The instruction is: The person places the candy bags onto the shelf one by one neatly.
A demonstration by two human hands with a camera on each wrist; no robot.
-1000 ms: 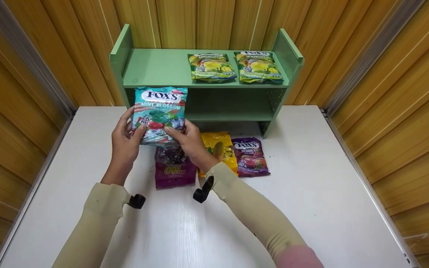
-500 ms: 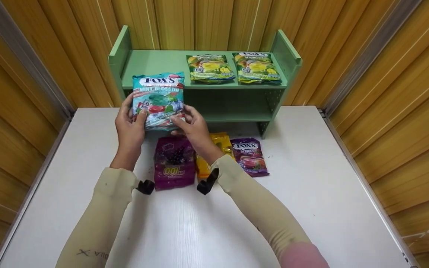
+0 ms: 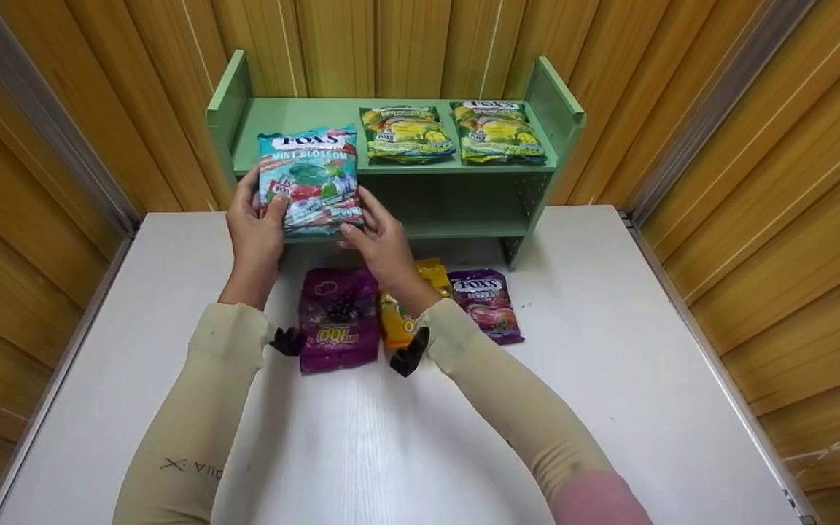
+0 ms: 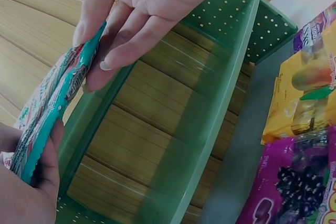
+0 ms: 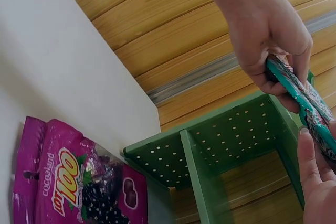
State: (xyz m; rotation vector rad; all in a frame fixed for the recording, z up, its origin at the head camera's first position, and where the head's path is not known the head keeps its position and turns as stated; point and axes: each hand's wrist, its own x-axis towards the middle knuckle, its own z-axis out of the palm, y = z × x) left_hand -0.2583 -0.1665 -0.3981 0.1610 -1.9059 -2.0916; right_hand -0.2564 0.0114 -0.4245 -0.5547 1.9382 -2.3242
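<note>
Both hands hold a teal bag of candies [image 3: 308, 182], marked Fox's Mint Blossom, upright in front of the upper left of a green shelf unit [image 3: 303, 109]. My left hand [image 3: 256, 233] grips its left side, thumb on the printed front and fingers behind. At the lower right corner, my right hand [image 3: 383, 244] pinches the bag between thumb and fingers. Edge-on, the teal bag [image 4: 58, 103] shows in the left wrist view between the left hand [image 4: 23, 198] and the right hand [image 4: 152, 3]. In the right wrist view the left hand [image 5: 268, 40] curls round its far edge.
Two green-yellow candy bags, one [image 3: 407, 135] beside another [image 3: 499, 133], lie on the top shelf's right half. On the white table [image 3: 609, 379] before the unit lie a purple grape candy bag [image 3: 340, 321], a yellow bag [image 3: 397, 324] partly behind the right arm, and a Fox's berries bag [image 3: 489, 306].
Both hands have raised the teal bag and moved it forward, from the front of the middle level to overlap the top shelf's edge. The other bags have stayed put.
</note>
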